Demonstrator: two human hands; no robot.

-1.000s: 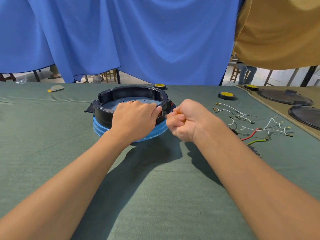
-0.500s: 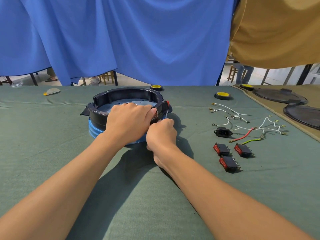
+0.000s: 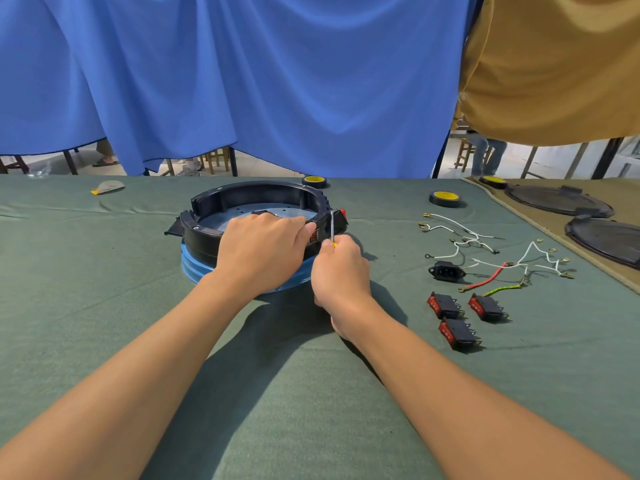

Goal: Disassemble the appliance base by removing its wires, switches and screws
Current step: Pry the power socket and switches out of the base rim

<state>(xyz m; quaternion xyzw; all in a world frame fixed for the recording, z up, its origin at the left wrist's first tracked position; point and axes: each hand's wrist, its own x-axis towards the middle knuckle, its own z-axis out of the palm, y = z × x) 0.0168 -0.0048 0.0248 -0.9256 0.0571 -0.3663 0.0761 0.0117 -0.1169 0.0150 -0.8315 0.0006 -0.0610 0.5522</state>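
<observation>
Two hands [image 3: 261, 252] [image 3: 341, 273] grip base [image 3: 202, 242] and, seemingly, screwdriver [image 3: 331, 227].

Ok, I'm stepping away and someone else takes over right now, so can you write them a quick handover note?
Left hand grips the near rim of the round black plastic appliance base. Right hand pinches a thin yellow-handled screwdriver, tip up at the base's right side.
Done: three black rocker switches with red faces, a black power socket and loose white, red and green-yellow wires lie on the green cloth to the right.
To do: a red switch mounted on the base; screws cannot be judged.
</observation>
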